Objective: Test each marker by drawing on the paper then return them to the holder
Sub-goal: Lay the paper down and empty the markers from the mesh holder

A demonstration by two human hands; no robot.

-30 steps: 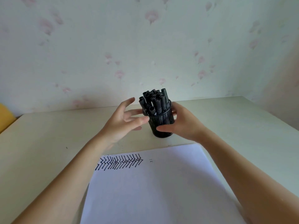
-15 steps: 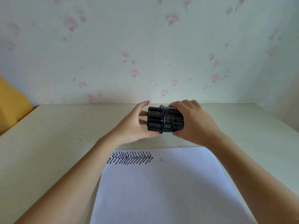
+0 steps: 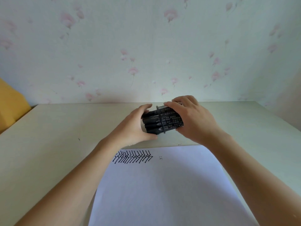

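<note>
Marker (image 3: 150, 123) tips hidden by hands (image 3: 130, 128)

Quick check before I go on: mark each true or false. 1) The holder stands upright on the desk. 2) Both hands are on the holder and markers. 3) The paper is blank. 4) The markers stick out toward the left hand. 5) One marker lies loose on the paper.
1) The holder stands upright: false. It is tipped on its side, its open end facing left.
2) Both hands are on it: true. The right hand wraps the mesh body; the left hand cups the markers at the opening.
3) The paper is blank: false. A row of black zigzag strokes runs along its top edge.
4) Markers stick out toward the left hand: true.
5) A loose marker lies on the paper: false. None is there.
</note>
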